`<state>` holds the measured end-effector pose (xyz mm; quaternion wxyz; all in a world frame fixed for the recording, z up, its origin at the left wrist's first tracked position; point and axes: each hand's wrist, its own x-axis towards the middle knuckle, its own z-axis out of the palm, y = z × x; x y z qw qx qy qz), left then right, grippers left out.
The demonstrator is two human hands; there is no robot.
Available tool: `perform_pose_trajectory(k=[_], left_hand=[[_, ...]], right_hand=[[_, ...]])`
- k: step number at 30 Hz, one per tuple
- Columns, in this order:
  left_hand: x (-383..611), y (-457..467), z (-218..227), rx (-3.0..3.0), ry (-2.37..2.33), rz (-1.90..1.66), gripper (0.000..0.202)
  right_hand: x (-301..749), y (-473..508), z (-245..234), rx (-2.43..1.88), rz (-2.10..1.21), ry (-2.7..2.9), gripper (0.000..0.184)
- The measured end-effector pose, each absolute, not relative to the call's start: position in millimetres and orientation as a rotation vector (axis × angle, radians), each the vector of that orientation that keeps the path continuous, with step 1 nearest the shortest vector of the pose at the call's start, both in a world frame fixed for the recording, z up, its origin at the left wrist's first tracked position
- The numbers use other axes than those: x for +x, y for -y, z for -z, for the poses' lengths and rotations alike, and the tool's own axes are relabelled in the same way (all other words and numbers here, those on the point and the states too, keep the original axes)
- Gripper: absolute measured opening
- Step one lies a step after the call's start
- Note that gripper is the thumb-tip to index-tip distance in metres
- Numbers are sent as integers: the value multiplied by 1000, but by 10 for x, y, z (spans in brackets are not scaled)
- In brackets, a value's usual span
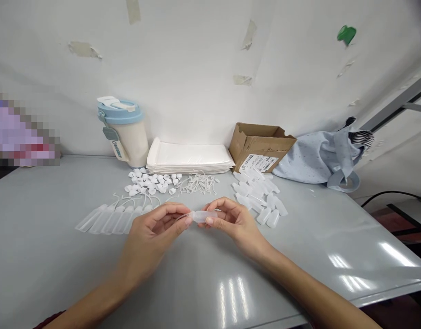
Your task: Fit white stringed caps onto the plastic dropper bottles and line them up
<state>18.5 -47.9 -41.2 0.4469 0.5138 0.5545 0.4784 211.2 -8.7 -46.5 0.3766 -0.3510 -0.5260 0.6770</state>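
Observation:
My right hand [235, 222] grips a small translucent plastic vial [206, 215] lying sideways above the grey table [59, 256]. My left hand [151, 237] pinches at the vial's left end, its fingertips closed on a small part that I cannot make out. A row of finished vials [107, 220] lies just left of my left hand. A loose pile of empty vials [260, 196] lies right of my right hand. Small white caps [148, 182] and thin white tubes [199, 183] are scattered behind my hands.
Against the wall stand a blue-lidded cup [126, 132], a stack of white padded sheets [189, 157], an open cardboard box [260, 145] and a pale blue cloth bag [325, 157]. The table's right edge [395, 288] drops off beside a black cable.

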Motion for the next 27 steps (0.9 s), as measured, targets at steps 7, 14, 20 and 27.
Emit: perform_pose_trajectory(k=[7,14,20,27], left_hand=[[178,473,481,1230,-1347,-1182,27],[221,490,446,1220,-1256,-1147,23],[258,494,436,1304,-1227,-1133,18],[218,520,464,1693,-1376,-1232,8]], right_hand=[[2050,163,512,-911,-1786,1328,27],[1980,270,535,-868,-1754,1393,24],[1961,293,559,-812,-1789,1366,25],[1955,258,552,-626,-1976,1359,35]])
